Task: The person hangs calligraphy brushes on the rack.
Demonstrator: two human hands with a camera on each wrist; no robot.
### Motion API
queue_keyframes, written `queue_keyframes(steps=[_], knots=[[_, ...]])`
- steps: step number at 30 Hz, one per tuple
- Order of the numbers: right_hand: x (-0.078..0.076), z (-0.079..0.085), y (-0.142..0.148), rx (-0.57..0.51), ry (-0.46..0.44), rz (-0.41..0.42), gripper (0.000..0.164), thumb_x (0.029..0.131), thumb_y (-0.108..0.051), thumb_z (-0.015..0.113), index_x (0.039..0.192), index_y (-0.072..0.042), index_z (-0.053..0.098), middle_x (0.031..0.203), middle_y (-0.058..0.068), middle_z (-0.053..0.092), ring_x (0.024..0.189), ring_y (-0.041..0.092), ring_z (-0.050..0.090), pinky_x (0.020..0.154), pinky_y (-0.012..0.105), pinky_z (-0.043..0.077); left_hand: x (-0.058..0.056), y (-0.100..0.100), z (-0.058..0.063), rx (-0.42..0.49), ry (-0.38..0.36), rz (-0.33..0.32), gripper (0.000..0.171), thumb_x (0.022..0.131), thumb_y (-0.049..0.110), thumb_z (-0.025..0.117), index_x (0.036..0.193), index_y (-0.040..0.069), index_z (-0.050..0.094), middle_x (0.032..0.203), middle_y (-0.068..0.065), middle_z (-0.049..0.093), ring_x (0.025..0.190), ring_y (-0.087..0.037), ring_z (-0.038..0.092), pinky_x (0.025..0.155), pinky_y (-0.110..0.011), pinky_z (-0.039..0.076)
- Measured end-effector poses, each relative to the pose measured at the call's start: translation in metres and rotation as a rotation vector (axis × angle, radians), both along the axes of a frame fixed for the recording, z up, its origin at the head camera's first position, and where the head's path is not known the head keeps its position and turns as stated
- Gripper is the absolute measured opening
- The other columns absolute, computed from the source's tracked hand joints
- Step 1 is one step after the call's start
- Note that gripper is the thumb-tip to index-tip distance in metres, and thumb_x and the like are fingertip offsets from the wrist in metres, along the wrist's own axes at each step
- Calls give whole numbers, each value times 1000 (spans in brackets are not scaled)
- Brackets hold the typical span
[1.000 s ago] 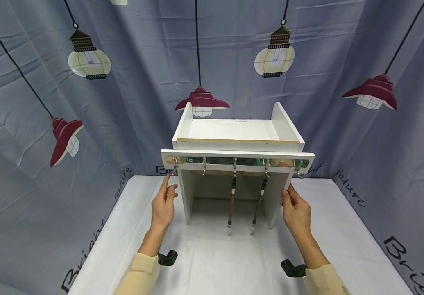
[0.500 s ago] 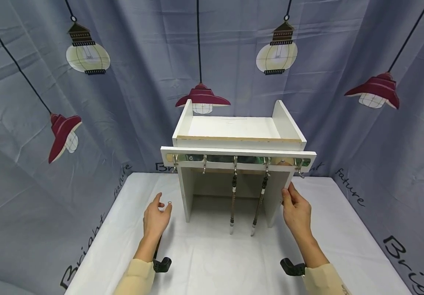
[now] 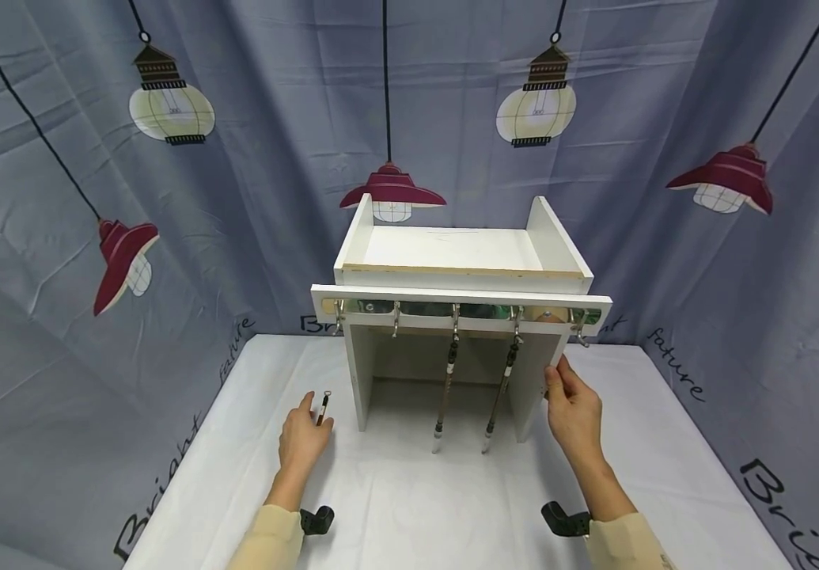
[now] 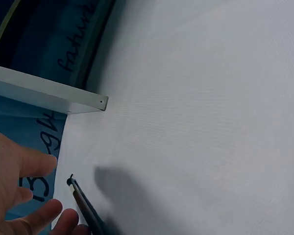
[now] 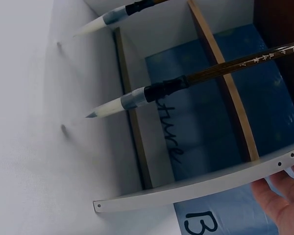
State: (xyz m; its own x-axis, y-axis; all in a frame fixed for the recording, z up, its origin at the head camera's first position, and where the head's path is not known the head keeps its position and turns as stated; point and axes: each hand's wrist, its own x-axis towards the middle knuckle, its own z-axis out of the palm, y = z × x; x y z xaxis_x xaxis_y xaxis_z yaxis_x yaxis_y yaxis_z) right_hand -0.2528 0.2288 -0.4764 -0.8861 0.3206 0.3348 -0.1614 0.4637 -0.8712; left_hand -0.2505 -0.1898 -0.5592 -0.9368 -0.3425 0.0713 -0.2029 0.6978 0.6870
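My left hand (image 3: pixel 302 439) hovers low over the table's left side, thumb and fingers spread apart. Close beside its fingertips is a calligraphy brush (image 3: pixel 323 409), a small loop at its end; the hand hides the rest. The left wrist view also shows this brush (image 4: pixel 83 201) by the fingers. My right hand (image 3: pixel 574 408) grips the front edge of the right side panel of a white wall shelf (image 3: pixel 462 281), seen in the right wrist view as fingers (image 5: pixel 269 198) against the panel. Two calligraphy brushes (image 3: pixel 446 388) hang tip down from the shelf's hooks.
Metal hooks (image 3: pixel 396 317) line the shelf's front rail, some with nothing on them. A white cloth covers the table (image 3: pixel 409 514). Behind stands a blue-grey curtain (image 3: pixel 274 198) printed with lamps and lettering. A black wrist camera mount (image 3: pixel 566 520) sits on each wrist.
My left hand has come down from the leftmost hook to the table, bringing the brush's looped end into view. The left hanging brush sways slightly. My right hand stays on the panel.
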Motion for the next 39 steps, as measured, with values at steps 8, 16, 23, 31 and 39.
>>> queue_keyframes(steps=[8,16,23,31,39], knots=[[1,0,0,-15,-8,-4,56,109,-36,53,153,-4,45,151,20,54,87,-26,51,71,-1,47,1,1,-11,-60,-27,13,61,90,14,70,147,0,52,111,-27,66,88,-40,67,63,-53,54],[0,1,0,-12,-1,2,55,109,-33,54,154,-4,45,150,20,55,92,-17,58,72,0,48,-2,0,-22,-128,-25,6,49,93,13,69,139,-2,61,114,-29,65,91,-46,68,68,-59,57],[0,1,-1,-10,-13,0,55,109,-34,52,154,-4,44,150,20,55,115,34,67,73,-1,47,-3,0,-26,-161,-13,15,36,94,10,68,129,1,69,107,-24,66,85,-45,68,63,-57,56],[1,2,-1,-20,-19,4,56,109,-36,52,155,-4,43,151,20,53,114,29,68,73,-1,47,-4,0,-25,-193,-8,12,28,94,8,67,121,5,73,102,-21,66,83,-43,67,62,-56,55],[1,1,0,-13,-11,-2,56,109,-35,53,154,-4,44,148,21,56,94,-7,65,71,0,47,-4,-1,-21,-189,-37,-13,30,97,7,64,126,5,72,107,-23,67,86,-45,67,64,-58,56]])
